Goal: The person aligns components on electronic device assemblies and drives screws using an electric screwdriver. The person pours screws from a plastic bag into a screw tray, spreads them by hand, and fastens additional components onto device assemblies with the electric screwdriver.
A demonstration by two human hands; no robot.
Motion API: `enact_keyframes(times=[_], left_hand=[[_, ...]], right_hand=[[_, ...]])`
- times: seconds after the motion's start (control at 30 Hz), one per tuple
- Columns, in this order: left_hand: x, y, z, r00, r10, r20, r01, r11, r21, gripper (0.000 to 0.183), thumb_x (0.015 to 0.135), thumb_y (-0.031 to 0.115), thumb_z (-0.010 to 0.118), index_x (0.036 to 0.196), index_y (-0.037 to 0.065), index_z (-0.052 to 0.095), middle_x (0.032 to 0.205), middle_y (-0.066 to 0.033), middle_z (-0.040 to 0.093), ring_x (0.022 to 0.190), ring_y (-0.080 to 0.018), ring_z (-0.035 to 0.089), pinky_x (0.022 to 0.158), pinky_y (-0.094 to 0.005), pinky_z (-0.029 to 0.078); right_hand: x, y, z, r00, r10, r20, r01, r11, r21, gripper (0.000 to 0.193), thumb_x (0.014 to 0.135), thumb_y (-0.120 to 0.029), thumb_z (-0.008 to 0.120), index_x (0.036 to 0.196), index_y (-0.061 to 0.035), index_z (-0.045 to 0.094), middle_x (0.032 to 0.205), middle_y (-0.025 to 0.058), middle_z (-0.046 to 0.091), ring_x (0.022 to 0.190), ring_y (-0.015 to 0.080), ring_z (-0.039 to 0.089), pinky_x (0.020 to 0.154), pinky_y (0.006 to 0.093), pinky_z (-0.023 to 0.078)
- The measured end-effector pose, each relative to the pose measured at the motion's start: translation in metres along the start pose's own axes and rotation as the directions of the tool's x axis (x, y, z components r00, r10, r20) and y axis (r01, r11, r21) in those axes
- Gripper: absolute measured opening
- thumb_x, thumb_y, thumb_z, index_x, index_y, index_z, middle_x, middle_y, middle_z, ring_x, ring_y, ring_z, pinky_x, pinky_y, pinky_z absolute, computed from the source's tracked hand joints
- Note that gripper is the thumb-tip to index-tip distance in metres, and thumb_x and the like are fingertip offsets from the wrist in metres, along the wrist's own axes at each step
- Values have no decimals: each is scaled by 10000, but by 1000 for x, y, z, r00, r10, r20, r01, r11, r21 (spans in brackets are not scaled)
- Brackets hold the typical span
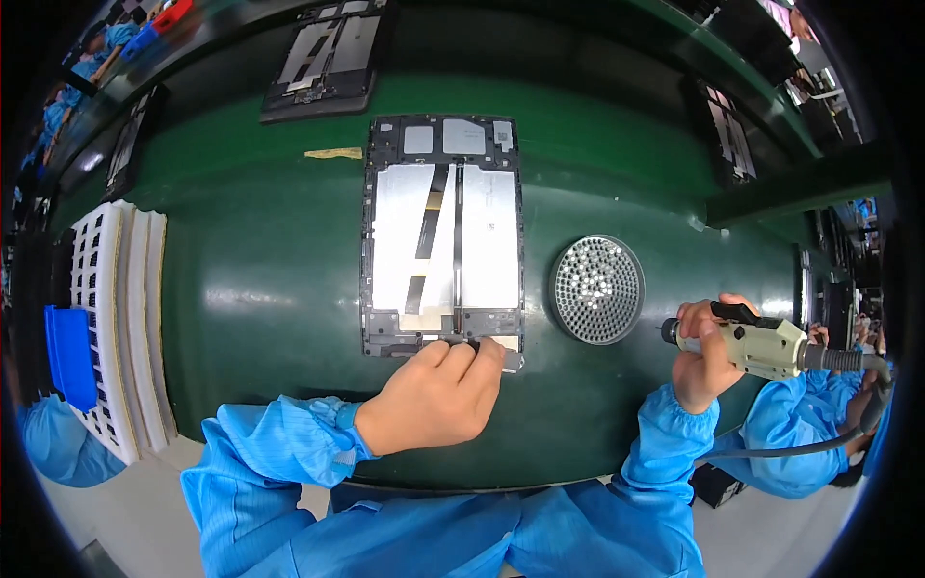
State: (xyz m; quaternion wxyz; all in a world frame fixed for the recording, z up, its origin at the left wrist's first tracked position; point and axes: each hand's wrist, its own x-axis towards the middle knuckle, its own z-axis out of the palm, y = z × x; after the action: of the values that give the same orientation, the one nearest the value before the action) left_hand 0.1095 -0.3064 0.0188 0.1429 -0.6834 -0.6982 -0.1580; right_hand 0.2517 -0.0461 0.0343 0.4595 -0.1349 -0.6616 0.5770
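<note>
An opened tablet (491, 241) lies on the green bench in front of me, its silver inside facing up with dark flex strips across it. My left hand (434, 400) is at the tablet's near edge, fingers closed on a narrow dark strip (514, 362) whose right end sticks out past them. The fingers hide most of this strip. Off to the right, my right hand (708, 356) is wrapped round a cream electric screwdriver (768, 349), its tip pointing left. Between the tablet and the screwdriver sits a round grey screw tray (597, 289) with many small holes.
White foam trays (116, 328) stand at the left with a blue bin (70, 358) against them. Another opened tablet (323, 58) is at the back, near a tan strip (333, 153). A cable (800, 450) hangs at the right, beside a co-worker's blue sleeve (790, 429).
</note>
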Motion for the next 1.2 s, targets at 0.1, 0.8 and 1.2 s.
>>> enact_keyframes(times=[0.1,0.8,1.2], left_hand=[[1,0,-1,999,7,33,-7,1000,3,309,710,65,616,979,-83,650,924,-172,625,659,-169,530,550,-265,408],[3,-8,6,995,-72,-70,67,995,-70,245,728,50,639,947,-60,652,959,-159,622,658,-186,510,564,-288,387],[22,-34,6,998,13,69,11,942,-334,254,748,88,656,980,-12,676,1025,-177,588,1001,-316,555,902,-448,445]], right_hand=[[0,-1,-4,1000,10,24,-10,1000,12,350,779,-17,572,1122,-9,502,690,76,533,579,171,502,659,367,469],[1,1,-3,1000,4,28,-3,1000,-24,360,778,-24,566,1130,-11,492,667,80,528,563,169,495,623,366,465],[-4,-21,40,995,43,92,-60,981,182,365,788,-61,599,1123,-49,456,660,80,494,601,203,505,641,406,445]])
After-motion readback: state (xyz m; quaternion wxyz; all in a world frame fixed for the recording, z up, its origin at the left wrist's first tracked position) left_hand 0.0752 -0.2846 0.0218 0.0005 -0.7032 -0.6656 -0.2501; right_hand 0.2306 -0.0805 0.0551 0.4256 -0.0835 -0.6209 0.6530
